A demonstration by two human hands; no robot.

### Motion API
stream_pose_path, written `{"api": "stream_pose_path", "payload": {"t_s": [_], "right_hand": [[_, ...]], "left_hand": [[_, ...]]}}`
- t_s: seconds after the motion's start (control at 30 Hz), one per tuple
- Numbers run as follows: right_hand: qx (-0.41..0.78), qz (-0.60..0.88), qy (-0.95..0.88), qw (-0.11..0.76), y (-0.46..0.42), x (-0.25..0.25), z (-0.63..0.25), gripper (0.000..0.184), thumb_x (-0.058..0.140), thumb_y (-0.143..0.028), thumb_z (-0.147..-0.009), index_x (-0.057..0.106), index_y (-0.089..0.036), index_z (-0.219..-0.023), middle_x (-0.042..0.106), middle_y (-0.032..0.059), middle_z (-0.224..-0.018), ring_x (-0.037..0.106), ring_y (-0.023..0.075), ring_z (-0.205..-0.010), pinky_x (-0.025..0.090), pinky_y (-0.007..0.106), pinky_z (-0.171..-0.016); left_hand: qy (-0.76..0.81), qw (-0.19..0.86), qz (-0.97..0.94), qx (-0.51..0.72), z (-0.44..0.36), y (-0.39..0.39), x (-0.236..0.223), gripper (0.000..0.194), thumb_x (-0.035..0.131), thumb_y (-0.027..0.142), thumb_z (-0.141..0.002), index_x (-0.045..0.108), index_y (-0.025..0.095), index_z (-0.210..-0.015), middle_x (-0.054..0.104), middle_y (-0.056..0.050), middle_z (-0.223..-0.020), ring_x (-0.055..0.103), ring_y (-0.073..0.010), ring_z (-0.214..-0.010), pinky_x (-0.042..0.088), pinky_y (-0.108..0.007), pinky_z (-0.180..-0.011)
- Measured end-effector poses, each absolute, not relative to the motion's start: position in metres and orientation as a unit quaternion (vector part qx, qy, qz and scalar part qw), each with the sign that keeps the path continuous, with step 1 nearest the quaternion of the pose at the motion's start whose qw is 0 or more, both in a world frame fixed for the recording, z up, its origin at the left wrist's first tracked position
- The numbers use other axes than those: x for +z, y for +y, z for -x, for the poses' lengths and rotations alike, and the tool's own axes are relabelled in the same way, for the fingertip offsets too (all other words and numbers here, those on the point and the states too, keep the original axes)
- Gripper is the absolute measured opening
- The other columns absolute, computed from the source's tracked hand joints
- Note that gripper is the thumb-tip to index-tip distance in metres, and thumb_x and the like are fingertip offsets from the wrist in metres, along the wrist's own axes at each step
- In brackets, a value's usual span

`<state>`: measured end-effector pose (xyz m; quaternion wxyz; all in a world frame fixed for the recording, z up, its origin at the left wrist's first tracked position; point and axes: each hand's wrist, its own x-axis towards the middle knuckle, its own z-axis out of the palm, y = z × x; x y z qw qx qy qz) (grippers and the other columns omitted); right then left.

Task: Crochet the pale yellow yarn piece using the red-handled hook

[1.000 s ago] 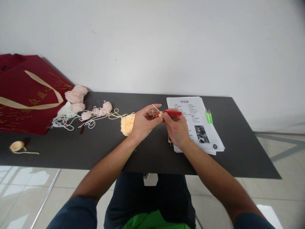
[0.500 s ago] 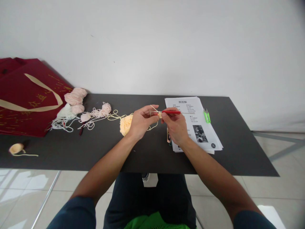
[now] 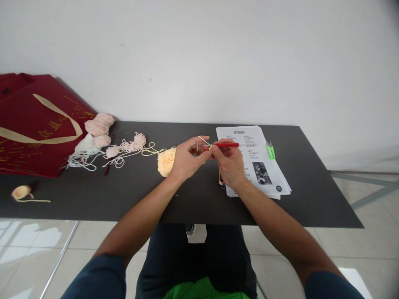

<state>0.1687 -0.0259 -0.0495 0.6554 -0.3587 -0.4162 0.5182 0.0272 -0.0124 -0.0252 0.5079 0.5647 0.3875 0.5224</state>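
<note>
Right hand [image 3: 230, 164] gripped a red-handled hook [image 3: 230, 145], smooth and slim, its thin shaft pointing toward the left hand [image 3: 187, 160]. Left fingers were curled, thumb and fingertip pinching a small yellow piece [image 3: 211, 148] at the meeting point of both hands; fingertips hid most of it, stitches too small to read. Taut pale strand [image 3: 204, 141] ran over the raised left index finger.

Just left of the left hand, partly covered by it: a soft, plump yellow yarn ball [image 3: 165, 162]. Farther left, loopy pink yarn [image 3: 139, 142], stringy white yarn [image 3: 81, 157] and a stiff-looking maroon bag [image 3: 37, 120]; nearer the body, a rounded cream cup shape [image 3: 21, 192] with a trailing tail.

Under and right of the right hand, flat printed sheets [image 3: 264, 174], partly blocked by it; green snips [image 3: 270, 150] lay at their far-right edge.
</note>
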Motion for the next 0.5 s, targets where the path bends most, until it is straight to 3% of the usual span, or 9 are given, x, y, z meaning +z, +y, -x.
{"api": "stream_pose_path", "payload": {"t_s": [0.13,0.23,0.5], "right_hand": [[0.526,0.349,-0.439,0.639,-0.0266,-0.0525,-0.1699,0.026,0.084,-0.039,-0.085,0.072,-0.03,-0.107,0.07,-0.005,-0.085,0.063,0.0113,-0.069,0.053,0.029,-0.066],[0.535,0.342,-0.45,0.628,-0.0266,-0.0552,-0.1718,0.02,0.084,-0.037,-0.085,0.075,-0.028,-0.1,0.071,-0.0039,-0.089,0.063,0.0103,-0.068,0.053,0.028,-0.066],[0.524,0.358,-0.421,0.648,-0.0252,-0.0568,-0.1683,0.024,0.09,-0.034,-0.078,0.072,-0.027,-0.092,0.074,-0.0041,-0.091,0.067,0.0116,-0.072,0.057,0.029,-0.069]], "left_hand": [[0.357,0.575,-0.503,0.537,-0.0273,-0.0103,-0.023,0.041,0.083,0.016,-0.07,0.074,0.017,-0.11,0.075,0.001,-0.077,0.068,-0.0121,-0.065,0.054,-0.028,-0.068],[0.347,0.616,-0.466,0.532,-0.0257,-0.0068,-0.0257,0.045,0.084,0.011,-0.064,0.076,0.017,-0.108,0.075,0.002,-0.078,0.067,-0.011,-0.066,0.055,-0.026,-0.068],[0.345,0.614,-0.477,0.525,-0.0255,-0.0057,-0.0297,0.044,0.085,0.015,-0.067,0.075,0.018,-0.109,0.075,0.001,-0.079,0.069,-0.0122,-0.065,0.056,-0.028,-0.068]]}}
